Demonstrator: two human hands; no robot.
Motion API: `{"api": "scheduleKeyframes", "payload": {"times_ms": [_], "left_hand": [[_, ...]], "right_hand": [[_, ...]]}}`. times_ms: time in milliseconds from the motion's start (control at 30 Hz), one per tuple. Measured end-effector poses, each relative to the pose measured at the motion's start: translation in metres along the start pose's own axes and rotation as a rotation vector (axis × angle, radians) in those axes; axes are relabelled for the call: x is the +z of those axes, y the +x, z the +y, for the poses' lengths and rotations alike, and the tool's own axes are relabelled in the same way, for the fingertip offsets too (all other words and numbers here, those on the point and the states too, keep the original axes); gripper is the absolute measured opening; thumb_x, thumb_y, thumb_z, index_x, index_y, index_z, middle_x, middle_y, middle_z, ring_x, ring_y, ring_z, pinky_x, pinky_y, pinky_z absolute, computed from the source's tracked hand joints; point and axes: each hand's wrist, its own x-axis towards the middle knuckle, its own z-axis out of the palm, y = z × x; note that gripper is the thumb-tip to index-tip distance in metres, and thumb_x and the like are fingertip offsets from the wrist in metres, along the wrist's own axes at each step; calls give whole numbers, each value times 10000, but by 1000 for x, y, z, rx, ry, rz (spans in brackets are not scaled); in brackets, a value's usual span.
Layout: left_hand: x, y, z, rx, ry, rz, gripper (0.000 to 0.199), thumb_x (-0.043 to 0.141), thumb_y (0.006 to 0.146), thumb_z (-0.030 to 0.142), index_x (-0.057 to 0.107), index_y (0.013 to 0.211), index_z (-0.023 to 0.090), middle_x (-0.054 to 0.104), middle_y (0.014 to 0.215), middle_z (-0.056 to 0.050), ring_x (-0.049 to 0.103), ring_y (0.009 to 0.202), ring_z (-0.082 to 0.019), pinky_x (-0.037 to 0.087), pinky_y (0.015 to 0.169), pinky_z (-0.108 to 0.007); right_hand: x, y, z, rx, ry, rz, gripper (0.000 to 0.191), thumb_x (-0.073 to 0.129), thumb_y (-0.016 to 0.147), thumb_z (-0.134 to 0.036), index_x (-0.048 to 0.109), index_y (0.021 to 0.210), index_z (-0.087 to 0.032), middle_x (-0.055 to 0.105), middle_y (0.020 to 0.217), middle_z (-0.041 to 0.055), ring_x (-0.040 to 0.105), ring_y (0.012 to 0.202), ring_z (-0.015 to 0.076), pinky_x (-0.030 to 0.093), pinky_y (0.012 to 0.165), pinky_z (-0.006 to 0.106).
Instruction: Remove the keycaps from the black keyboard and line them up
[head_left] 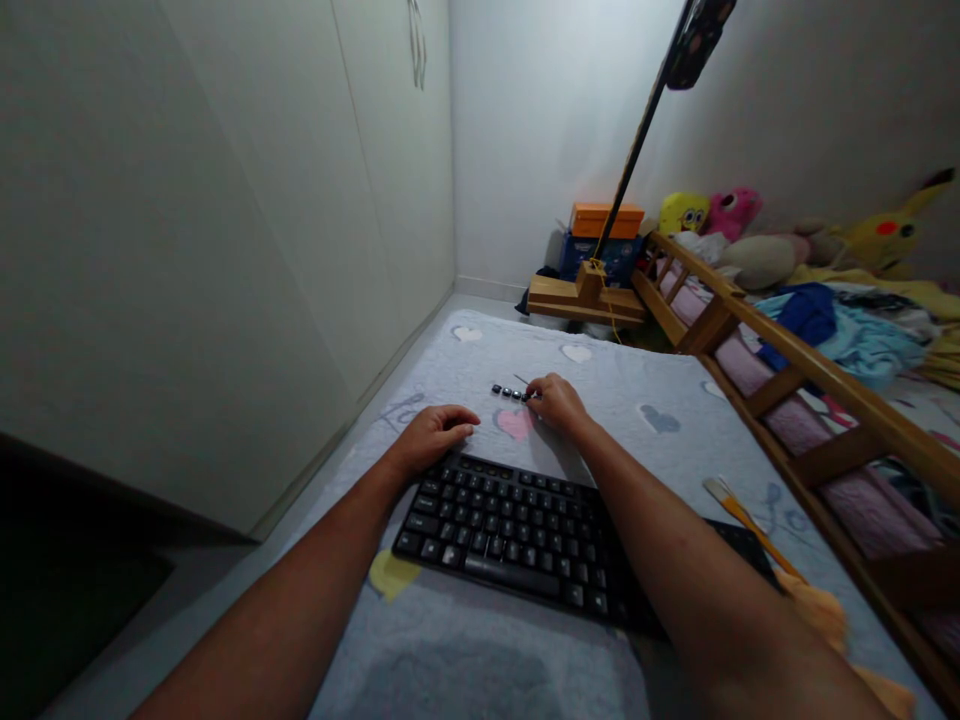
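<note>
A black keyboard [510,530] lies at a slant on the pale patterned cloth [450,640]; my right forearm hides part of it. Beyond its top edge several small dark keycaps [507,393] sit in a short row. My right hand [555,402] is at the right end of that row, its fingers pressed together around something too small to name. A thin dark stick shows by its fingertips. My left hand [439,435] rests beside the keyboard's upper left corner, fingers loosely curved and thumb apart, with nothing visible in it.
A brush [739,515] and an orange cloth [814,605] lie at the right. A wooden bed rail [817,385] runs along the right side, with plush toys behind. The white wardrobe [300,200] stands left. A pole on a wooden base [589,295] stands beyond the cloth's far edge.
</note>
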Motion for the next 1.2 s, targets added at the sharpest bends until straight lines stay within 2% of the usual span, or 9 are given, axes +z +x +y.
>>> {"api": "scheduleKeyframes", "payload": {"times_ms": [167, 300, 367, 500, 600, 733, 833, 967, 1200], "left_hand": [[0, -1, 3, -27, -5, -4, 348, 605, 742, 404, 696, 971, 158, 715, 912, -56, 637, 864, -225, 476, 847, -363], [0, -1, 3, -9, -3, -1, 344, 608, 741, 400, 697, 963, 152, 718, 938, -63, 640, 891, -233, 468, 868, -370], [0, -1, 2, 3, -8, -3, 341, 611, 742, 397, 697, 961, 151, 720, 953, -66, 642, 902, -234, 465, 877, -368], [0, -1, 4, -8, 6, -4, 344, 608, 740, 404, 698, 959, 156, 724, 949, -64, 644, 914, -242, 465, 886, -375], [0, -2, 6, -17, 30, -11, 363, 607, 735, 427, 700, 960, 159, 724, 943, -64, 643, 913, -248, 464, 895, -386], [1, -2, 8, -16, 34, -13, 374, 613, 731, 436, 702, 967, 159, 723, 949, -63, 643, 899, -244, 469, 884, -379], [1, -2, 7, -14, 28, -15, 364, 617, 734, 431, 702, 962, 159, 723, 955, -61, 642, 890, -238, 470, 873, -369], [0, -1, 5, -9, 29, -22, 374, 616, 742, 431, 697, 980, 154, 718, 965, -62, 640, 908, -237, 463, 883, -367], [0, -1, 5, -1, 39, -32, 365, 615, 749, 426, 692, 978, 151, 713, 972, -63, 636, 921, -235, 458, 888, -364]], "right_hand": [[-2, -3, -3, 11, 59, 33, 225, 648, 773, -199, 719, 986, -210, 644, 987, 67, 584, 924, 176, 413, 806, 243], [-21, -14, -2, 8, 151, 103, 214, 664, 751, -212, 717, 955, -178, 649, 965, 68, 587, 889, 177, 424, 822, 260], [-36, -27, 1, 11, 211, 158, 182, 577, 813, -252, 719, 841, -140, 650, 924, 87, 592, 873, 185, 431, 827, 277], [-63, -69, 7, 23, 376, 237, 439, 271, 908, -234, 674, 764, -134, 655, 873, 94, 590, 706, 154, 471, 694, 276], [-74, -103, 5, -41, 787, 322, 424, 276, 911, -304, 653, 777, -165, 654, 861, 81, 591, 743, 172, 481, 689, 290], [-76, -132, -12, -18, 830, 208, 462, 274, 933, -398, 670, 824, -185, 556, 642, 31, 532, 618, 153, 440, 574, 261], [-73, -138, -25, -29, 817, 44, 424, 326, 933, -450, 653, 873, -186, 530, 627, 2, 503, 560, 129, 409, 526, 240], [-70, -137, -32, -85, 743, -99, 276, 439, 902, -384, 645, 903, -200, 590, 690, -4, 537, 617, 127, 429, 602, 240], [-66, -138, -28, -133, 595, -125, 131, 576, 803, -226, 666, 899, -220, 693, 845, 14, 625, 806, 160, 462, 775, 277]]}}
